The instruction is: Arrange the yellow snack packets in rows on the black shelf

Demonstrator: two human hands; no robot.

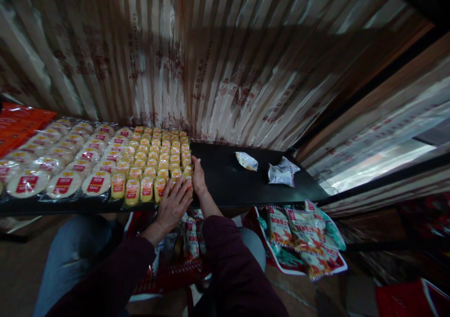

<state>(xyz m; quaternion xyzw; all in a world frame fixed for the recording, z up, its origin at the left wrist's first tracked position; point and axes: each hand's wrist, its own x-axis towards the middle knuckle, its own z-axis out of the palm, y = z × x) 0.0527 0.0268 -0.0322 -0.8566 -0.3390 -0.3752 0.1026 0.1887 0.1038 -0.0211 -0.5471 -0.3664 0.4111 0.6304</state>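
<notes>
Rows of small yellow wrapped cakes (146,188) with red labels stand packed on a black shelf (218,172). Across the front right of these rows lies my left hand (173,201), its fingers stretched out over the wrappers. My right hand (198,176) is held on edge, its palm against the right side of the block and its thumb pointing up. Neither hand is closed round a cake. To the left, round pale wrapped cakes (63,184) with red labels lie in overlapping rows.
Two loose packets, a small white one (246,161) and a larger one (282,172), lie on the shelf's right part. Below are a red basket (165,279) between my legs and another basket of snack bags (298,228). Orange packages (21,125) sit far left; striped sheeting (225,64) hangs behind.
</notes>
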